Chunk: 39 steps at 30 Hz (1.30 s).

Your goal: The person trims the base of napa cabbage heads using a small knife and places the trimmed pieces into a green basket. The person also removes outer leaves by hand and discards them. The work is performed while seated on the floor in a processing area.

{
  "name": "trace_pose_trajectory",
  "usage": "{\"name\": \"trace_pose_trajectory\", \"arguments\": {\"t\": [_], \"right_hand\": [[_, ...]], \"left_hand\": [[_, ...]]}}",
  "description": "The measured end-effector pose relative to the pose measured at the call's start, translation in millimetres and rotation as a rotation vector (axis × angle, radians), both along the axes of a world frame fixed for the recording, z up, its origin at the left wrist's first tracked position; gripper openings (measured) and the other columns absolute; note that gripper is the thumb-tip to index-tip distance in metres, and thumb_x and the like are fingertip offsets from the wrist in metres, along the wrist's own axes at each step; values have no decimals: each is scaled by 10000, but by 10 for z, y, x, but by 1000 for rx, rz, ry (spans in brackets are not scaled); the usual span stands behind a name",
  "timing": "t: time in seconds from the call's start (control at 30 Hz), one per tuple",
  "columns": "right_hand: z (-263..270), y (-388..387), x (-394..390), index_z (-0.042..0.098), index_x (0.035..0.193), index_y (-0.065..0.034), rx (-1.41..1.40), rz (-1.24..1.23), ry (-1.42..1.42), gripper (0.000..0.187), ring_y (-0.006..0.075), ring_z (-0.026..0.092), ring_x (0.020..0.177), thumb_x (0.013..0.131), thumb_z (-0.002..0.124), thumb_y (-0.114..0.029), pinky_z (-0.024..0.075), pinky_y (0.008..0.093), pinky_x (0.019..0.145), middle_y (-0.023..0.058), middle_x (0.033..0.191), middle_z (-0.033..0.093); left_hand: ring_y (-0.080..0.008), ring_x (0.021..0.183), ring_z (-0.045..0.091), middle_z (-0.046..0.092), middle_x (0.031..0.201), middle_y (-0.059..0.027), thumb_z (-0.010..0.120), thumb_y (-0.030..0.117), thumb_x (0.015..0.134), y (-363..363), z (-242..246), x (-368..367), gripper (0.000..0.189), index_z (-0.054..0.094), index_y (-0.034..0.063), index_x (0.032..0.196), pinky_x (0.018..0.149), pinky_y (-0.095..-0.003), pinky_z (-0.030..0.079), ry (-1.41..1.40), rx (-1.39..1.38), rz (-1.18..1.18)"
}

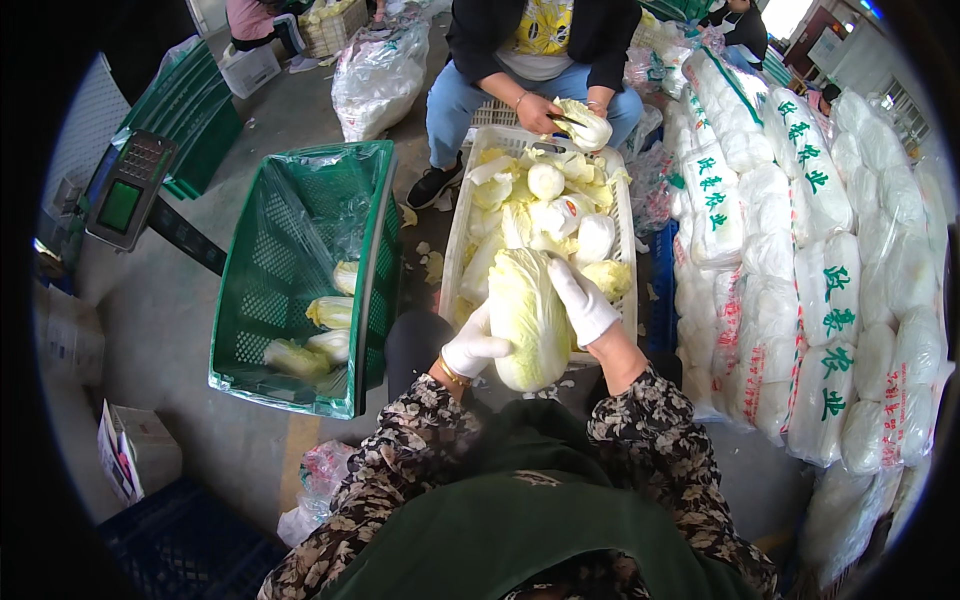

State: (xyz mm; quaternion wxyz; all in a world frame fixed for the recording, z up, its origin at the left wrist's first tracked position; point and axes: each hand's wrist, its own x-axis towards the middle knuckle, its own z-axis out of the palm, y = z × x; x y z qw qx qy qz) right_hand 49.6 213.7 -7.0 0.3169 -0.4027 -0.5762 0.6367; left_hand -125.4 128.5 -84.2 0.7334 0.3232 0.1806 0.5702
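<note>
A large napa cabbage is held between my two white-gloved hands, over the near end of a white plastic crate. My left hand grips its lower left side, thumb across the front. Against its upper right side lies my right hand. Behind it, the crate holds loose cabbage leaves and several trimmed cabbage heads. To my left stands a green plastic crate lined with clear film, with several napa cabbages along its right side.
Across the white crate a seated person holds a knife and a cabbage. On the left is a digital scale display on a post. Bagged cabbages are stacked high at right. A full plastic sack stands behind the green crate.
</note>
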Motion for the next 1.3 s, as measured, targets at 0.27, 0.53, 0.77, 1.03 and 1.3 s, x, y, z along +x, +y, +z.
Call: {"name": "trace_pose_trajectory", "arguments": {"t": [0.27, 0.53, 0.77, 1.03, 1.3], "right_hand": [[220, -83, -178, 677, 1153, 18, 135, -213, 96, 272, 82, 604, 905, 913, 691, -107, 482, 213, 841, 11, 1024, 687], [170, 261, -193, 665, 1170, 17, 98, -215, -47, 317, 116, 613, 965, 918, 694, -174, 473, 241, 886, 35, 1072, 684], [187, 479, -99, 654, 1209, 26, -125, 65, 1, 340, 113, 612, 1021, 957, 653, -202, 469, 246, 905, 40, 1118, 682], [335, 612, 3, 696, 1061, 25, 335, 99, -330, 201, 124, 621, 940, 911, 682, -108, 480, 249, 884, 29, 1037, 673], [472, 705, 166, 723, 1078, -15, 273, 180, -496, 257, 118, 632, 851, 863, 743, -154, 508, 266, 803, 57, 932, 712]], "left_hand": [[-287, 1242, 561, 562, 1366, -176, 813, 298, 692, 61, -42, -117, 946, 369, -59, 1447, 1080, -400, 416, -78, -14, -63], [-275, 1225, 568, 568, 1370, -145, 564, 344, 965, 116, -263, -34, 580, 435, 31, 1436, 1072, -426, 443, -504, -400, -64], [-272, 1228, 569, 568, 1374, -135, 527, 259, 1004, 179, -316, -52, 485, 448, 42, 1431, 1068, -420, 455, -641, -271, -225], [-264, 1292, 517, 492, 1439, -155, 673, 386, 902, 175, -148, -38, 807, 298, 10, 1509, 1098, -410, 410, -336, -79, -283], [-256, 1313, 490, 459, 1457, -168, 733, 406, 851, 168, -6, -40, 921, 255, -8, 1520, 1090, -396, 412, -200, -29, -235]]}}
